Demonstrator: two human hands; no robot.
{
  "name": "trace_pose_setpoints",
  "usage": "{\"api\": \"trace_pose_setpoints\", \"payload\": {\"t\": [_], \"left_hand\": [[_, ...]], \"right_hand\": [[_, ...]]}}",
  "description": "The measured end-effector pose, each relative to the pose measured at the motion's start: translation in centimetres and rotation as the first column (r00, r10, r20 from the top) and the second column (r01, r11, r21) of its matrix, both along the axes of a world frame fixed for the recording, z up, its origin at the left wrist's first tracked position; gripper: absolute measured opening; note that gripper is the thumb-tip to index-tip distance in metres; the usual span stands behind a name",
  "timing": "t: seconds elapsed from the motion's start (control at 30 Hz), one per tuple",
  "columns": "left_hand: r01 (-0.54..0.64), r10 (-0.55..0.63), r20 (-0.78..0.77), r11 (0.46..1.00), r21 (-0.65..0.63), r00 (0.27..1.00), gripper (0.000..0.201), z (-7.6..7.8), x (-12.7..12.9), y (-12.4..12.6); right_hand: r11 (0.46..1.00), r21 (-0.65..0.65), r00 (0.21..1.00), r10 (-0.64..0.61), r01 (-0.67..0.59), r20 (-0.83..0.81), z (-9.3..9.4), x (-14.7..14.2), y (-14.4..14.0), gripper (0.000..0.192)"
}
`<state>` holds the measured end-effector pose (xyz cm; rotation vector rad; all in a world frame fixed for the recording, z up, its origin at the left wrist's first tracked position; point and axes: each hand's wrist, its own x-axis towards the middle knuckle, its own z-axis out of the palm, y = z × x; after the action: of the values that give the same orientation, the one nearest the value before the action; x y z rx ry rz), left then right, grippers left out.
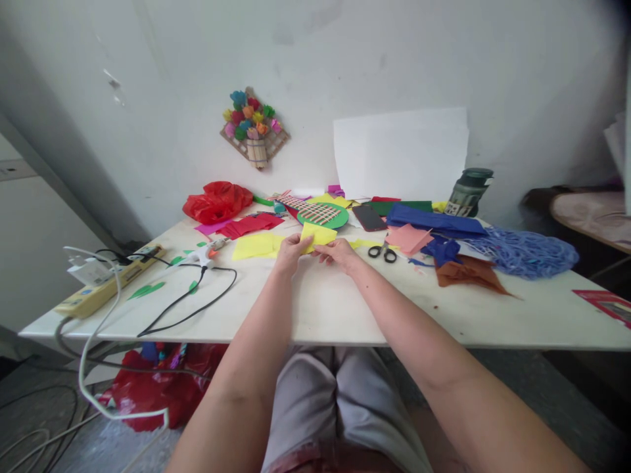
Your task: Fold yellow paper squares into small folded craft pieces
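Home craft corner: paper scraps (256, 246), scissors (383, 251), glue gun (210, 251) on table (345, 309).

A white table (345, 315) stands against a pale, scuffed wall (345, 59). A white sheet (400, 152) leans there; a paper-flower plaque (254, 127) hangs alongside. Cables (44, 387) trail across the grey floor (49, 440) below.

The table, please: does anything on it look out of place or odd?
The glue gun lies on its side, its black cord looping to the table edge. Both hands hold yellow paper.
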<state>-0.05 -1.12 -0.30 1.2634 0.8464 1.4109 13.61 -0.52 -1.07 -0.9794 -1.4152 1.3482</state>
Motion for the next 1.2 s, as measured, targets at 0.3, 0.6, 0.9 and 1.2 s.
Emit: {"api": "trace_pose_setpoints", "payload": {"t": [0.3,0.6,0.9,1.2], "left_hand": [[0.007,-0.007,-0.001,1.000,-0.030,1.000,0.031,-0.5,-0.3,0.4],[0.027,-0.027,-0.018,1.000,-0.011,0.999,0.028,-0.1,0.3,-0.1],[-0.002,0.005,0.065,0.999,-0.049,0.998,0.028,-0.6,-0.3,0.5],[-0.009,0.019,0.093,0.994,-0.113,0.996,0.029,-0.8,-0.8,0.9]], "right_hand": [[0.999,0.009,0.999,0.041,-0.041,0.017,-0.1,0.0,0.1,0.019],[0.999,0.032,0.997,0.008,-0.010,0.076,-0.5,-0.4,0.0,0.019],[1.000,0.019,0.998,0.003,-0.004,0.058,0.0,0.0,-0.1,0.026],[0.999,0.026,0.998,0.042,-0.043,0.041,0.5,0.6,-0.2,0.030]]}}
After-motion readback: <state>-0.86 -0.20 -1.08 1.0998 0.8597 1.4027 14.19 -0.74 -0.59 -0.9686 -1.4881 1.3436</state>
